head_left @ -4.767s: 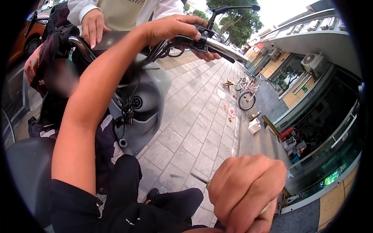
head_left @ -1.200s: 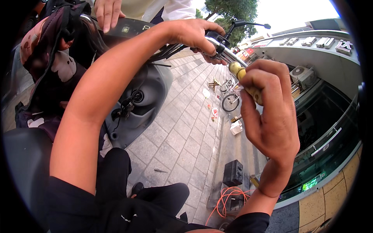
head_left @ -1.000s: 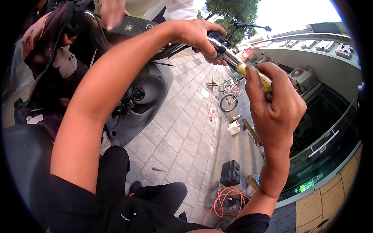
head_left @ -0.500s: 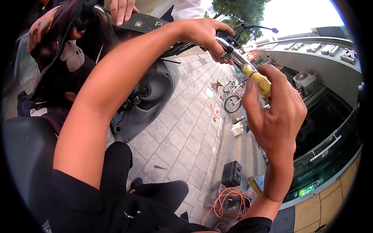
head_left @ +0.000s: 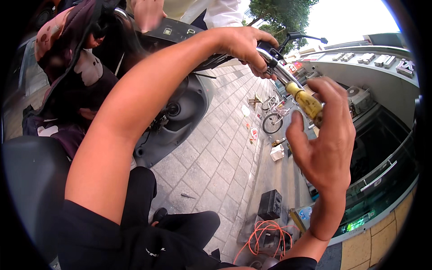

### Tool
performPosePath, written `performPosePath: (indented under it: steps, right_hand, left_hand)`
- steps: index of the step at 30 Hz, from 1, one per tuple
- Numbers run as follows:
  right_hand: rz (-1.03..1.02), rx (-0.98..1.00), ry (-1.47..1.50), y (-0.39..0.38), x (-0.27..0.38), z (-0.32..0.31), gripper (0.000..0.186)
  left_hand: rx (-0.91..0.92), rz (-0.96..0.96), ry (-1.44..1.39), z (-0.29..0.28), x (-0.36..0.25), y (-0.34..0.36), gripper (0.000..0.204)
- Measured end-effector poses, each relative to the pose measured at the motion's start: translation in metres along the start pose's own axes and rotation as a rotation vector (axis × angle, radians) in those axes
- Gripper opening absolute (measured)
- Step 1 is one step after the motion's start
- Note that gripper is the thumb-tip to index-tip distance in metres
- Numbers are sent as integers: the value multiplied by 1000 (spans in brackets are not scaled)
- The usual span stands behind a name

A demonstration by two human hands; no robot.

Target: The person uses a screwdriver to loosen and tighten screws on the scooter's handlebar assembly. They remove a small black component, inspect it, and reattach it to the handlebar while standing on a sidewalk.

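Observation:
My left hand (head_left: 245,47) is closed around the end of the shiny metal handlebar (head_left: 281,74) of a scooter, its fingers curled under near a black clamp. A screwdriver (head_left: 306,101) with a worn yellow handle points up along the bar toward that hand; its tip is hidden. Around the handle, my right hand (head_left: 330,146) is open, thumb apart from it and the other fingers bent beside its far side. Whether the palm touches the handle end I cannot tell. A black stem and bracket (head_left: 292,36) stick out beyond my left hand.
The scooter's dark body (head_left: 186,103) and a patterned cover (head_left: 85,63) are at left. Another person's hand (head_left: 148,13) rests on the dark panel (head_left: 166,30). Lower right are a black battery (head_left: 270,204) and an orange cable (head_left: 256,236). A bicycle (head_left: 272,122) stands farther off.
My right thumb has come off the screwdriver handle and the fingers have spread. The screwdriver and handlebar appear slightly farther right and lower. The other person's hand has shifted and blurs.

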State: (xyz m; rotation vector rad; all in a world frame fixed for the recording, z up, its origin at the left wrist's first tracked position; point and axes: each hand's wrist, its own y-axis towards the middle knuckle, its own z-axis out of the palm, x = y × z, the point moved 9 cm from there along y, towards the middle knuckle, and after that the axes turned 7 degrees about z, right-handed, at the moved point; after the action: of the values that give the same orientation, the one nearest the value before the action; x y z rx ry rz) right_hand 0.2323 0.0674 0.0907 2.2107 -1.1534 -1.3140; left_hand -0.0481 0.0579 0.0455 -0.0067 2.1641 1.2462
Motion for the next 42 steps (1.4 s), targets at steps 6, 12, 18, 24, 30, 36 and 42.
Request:
performPosePath:
  steps: [6,12,18,24,30,36,42]
  right_hand:
    - [4,-28,-85,3,1,7,36]
    - [98,37,-1,11,-23,-2,29]
    - [-70,38,-105,6,-3,2,30]
    - [38,-37,-63,8,-16,-2,23]
    - [-152,122,-157,9,11,2,32]
    - [80,35,-102,22,-12,5,23]
    - [-49,255,-311,14,13,3,32]
  left_hand:
    - [-18,-19,-5,-7,-8,-1,84]
    - [26,12,3,0,0,6,86]
    - [5,-35,41,0,-5,1,85]
    - [1,-49,1,-3,5,2,86]
    - [-5,-29,14,-2,1,1,87]
    - [8,-75,-2,2,-6,2,88]
    - [43,10,51,4,-1,6,90]
